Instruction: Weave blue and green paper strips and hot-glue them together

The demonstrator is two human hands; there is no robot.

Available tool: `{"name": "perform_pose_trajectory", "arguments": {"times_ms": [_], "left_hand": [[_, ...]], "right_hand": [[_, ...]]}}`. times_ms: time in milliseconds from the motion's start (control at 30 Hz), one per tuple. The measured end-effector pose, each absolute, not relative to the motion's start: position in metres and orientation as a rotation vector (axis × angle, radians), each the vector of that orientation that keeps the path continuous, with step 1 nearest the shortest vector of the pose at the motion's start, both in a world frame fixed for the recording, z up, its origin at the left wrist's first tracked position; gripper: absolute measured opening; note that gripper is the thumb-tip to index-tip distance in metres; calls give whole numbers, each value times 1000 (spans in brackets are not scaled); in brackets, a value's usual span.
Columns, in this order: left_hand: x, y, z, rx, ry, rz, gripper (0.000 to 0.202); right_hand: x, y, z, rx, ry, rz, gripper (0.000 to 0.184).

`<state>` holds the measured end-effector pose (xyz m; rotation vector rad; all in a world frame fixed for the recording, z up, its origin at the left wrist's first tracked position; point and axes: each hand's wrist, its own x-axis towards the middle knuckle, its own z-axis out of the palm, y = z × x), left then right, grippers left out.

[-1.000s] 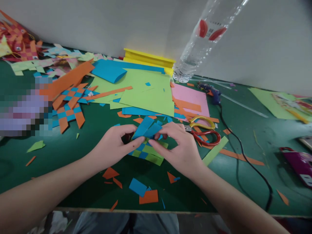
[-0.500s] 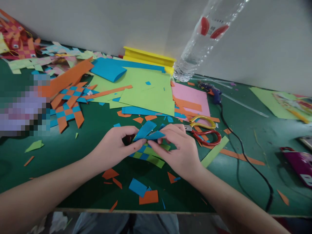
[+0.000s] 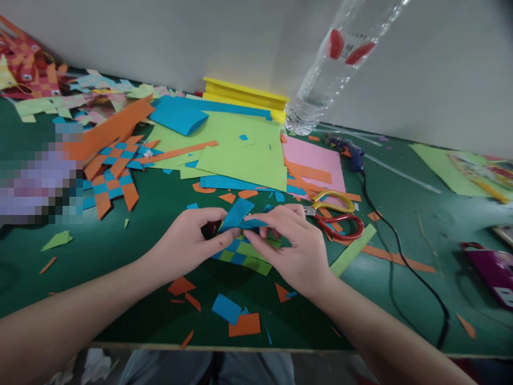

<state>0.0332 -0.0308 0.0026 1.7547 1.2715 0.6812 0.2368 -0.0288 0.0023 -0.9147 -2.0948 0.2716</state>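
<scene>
Between my hands is a woven paper piece [image 3: 236,250] in a blue and green check, with blue strips [image 3: 237,214] sticking up from its top. My left hand [image 3: 202,231] pinches its left side, thumb in front and fingers behind. The fingers of my right hand [image 3: 292,235] are closed on a blue strip end that points right, the index finger along its upper edge and the thumb below. Part of the weave's far side is hidden by my fingers. Scissors [image 3: 340,224] with one yellow and one red handle lie just beyond my right hand.
Green, blue and pink paper sheets [image 3: 244,152] lie at the back. A clear bottle [image 3: 324,80] stands behind them. To the right is a glue gun [image 3: 352,154] with a black cord [image 3: 395,235]. Orange-blue woven pieces [image 3: 114,176] lie left; paper scraps [image 3: 244,324] are near the front edge.
My right index finger has shifted left along the blue strip, which is now pressed lower and flatter. My left hand has stayed in place.
</scene>
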Motion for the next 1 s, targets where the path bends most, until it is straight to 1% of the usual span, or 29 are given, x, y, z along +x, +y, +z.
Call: {"name": "perform_pose_trajectory", "arguments": {"times_ms": [133,233,333,433,633,833,1000], "left_hand": [[33,-31,3,1758,1281,682,32],[33,-31,3,1770,1297,682,33],[33,-30,2,1775,1302,672,33],[33,-30,3,1763,1308,661,31],[32,-28,2,1758,1330,656,32],[31,-28,1,1732,1370,629,32],[30,-26,-2,1706,1393,625,36]], "right_hand": [[239,-28,6,-868,-2065,328,12],[240,-27,8,-838,-2035,414,7],[241,-27,10,-864,-1991,483,15],[241,-27,10,-919,-1932,535,15],[243,-26,10,-943,-1711,747,17],[249,-18,7,-793,-1396,694,16],[255,-2,16,-869,-1065,713,15]]}}
